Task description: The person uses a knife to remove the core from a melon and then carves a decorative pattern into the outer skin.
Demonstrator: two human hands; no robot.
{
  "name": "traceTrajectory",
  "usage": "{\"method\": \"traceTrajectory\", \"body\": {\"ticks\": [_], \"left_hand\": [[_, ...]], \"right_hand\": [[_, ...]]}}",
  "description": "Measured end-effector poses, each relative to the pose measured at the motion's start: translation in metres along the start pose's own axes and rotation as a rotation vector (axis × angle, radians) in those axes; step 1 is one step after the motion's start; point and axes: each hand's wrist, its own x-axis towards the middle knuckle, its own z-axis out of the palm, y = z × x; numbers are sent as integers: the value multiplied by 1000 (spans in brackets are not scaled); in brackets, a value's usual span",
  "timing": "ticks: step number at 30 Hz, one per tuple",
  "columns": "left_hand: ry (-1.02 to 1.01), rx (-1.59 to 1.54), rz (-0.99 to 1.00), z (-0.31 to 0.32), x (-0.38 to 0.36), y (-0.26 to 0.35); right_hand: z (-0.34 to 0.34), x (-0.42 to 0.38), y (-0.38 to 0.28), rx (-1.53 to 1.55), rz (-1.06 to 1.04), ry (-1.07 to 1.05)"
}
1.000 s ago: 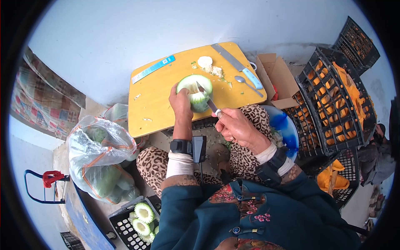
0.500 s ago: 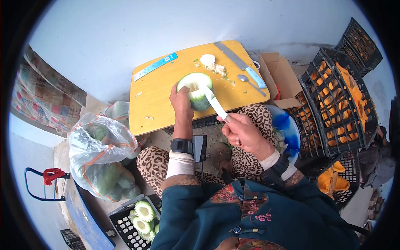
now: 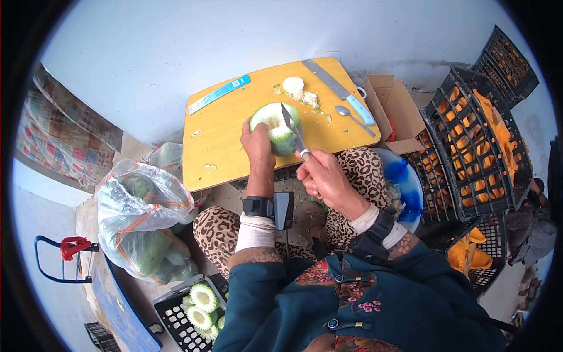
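One yellow table (image 3: 226, 141), melon (image 3: 280, 138) at front, pale wall (image 3: 205, 41) behind.

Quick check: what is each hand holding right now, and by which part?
The left hand holds the cut melon by its left side. The right hand grips the small knife by its handle.
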Motion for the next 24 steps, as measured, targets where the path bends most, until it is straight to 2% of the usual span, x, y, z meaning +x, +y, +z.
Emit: {"method": "traceTrajectory", "body": {"ticks": [5,8,11,15,19,22,24], "left_hand": [[62,0,-5,1,-1,0],[78,6,-13,2,-4,1],[64,-21,-33,2,-4,5],[32,20,-23,-2,0,-1],[0,14,-8,-2,0,0],[-2,-21,-13,-4,-2,1],[-15,-40,-12,-4,-5,2]], "right_hand": [[-8,6,-2,129,42,-51],[-29,12,-1,318,123,-208],[-47,8,-1,381,159,-325],[-52,-10,7,283,130,-416],[-58,-22,3,112,45,-368],[-63,-26,14,147,-83,-125],[-63,-18,27,68,-107,75]]}}
